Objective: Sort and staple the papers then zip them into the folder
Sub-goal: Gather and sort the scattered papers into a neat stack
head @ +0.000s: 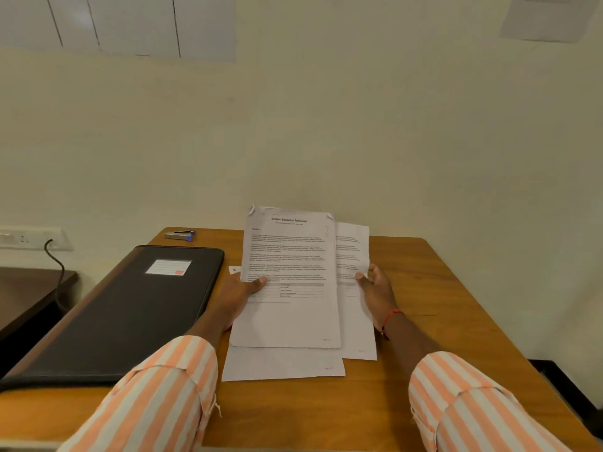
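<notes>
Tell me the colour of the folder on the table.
Black folder, with a white label; the head view shows it.

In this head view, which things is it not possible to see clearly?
- Body text on the front sheet: too small.
- Left hand fingers: behind the sheets.
- Folder zipper state: too dark to tell.
- Stapler: small, far; staples unseen.

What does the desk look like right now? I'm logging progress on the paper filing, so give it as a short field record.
left hand: grip on front sheet, thumb on top
right hand: grip on rear sheet
third sheet: flat on table
folder: black, closed, left of the papers
stapler: far left corner, untouched
</notes>
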